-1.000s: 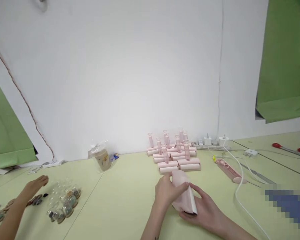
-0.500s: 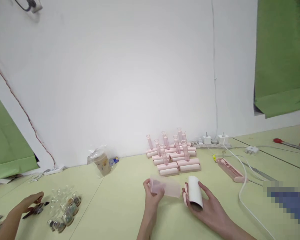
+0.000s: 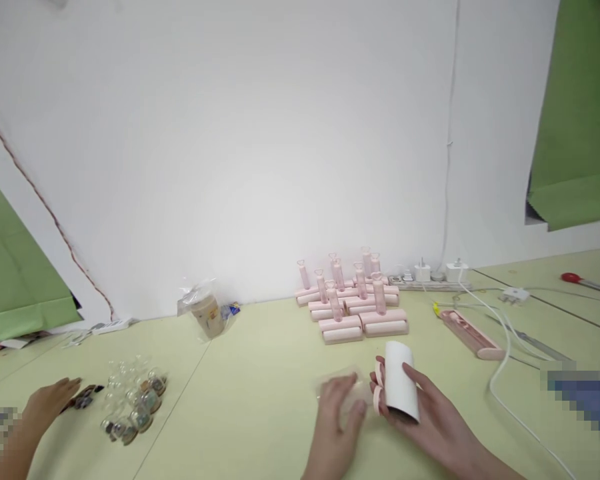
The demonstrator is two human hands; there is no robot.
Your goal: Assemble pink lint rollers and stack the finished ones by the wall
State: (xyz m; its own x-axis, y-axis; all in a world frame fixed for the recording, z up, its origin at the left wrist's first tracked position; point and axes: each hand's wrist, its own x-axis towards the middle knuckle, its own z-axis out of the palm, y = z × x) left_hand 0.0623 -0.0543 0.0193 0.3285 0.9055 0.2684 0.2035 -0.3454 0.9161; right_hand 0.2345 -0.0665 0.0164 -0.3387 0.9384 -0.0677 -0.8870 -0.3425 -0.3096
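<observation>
Roll (image 3: 401,380) is held in the right hand (image 3: 436,417), in front of the rollers (image 3: 370,302). Left hand (image 3: 336,421), half-curled, meets the cover (image 3: 362,387); grip cannot be told. Loose fingers could drop the cover; over-squeezing could dent the roll.

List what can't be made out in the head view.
Head view:
- Left hand: gripping or just touching the clear sheet; its own fingers block it.
- Right hand: some fingers behind the white roll.
- Inside the white roll: too dark.
- Rear rollers: partly covered by front rollers.
- Blue item: pixelated, cut by right edge.
</observation>
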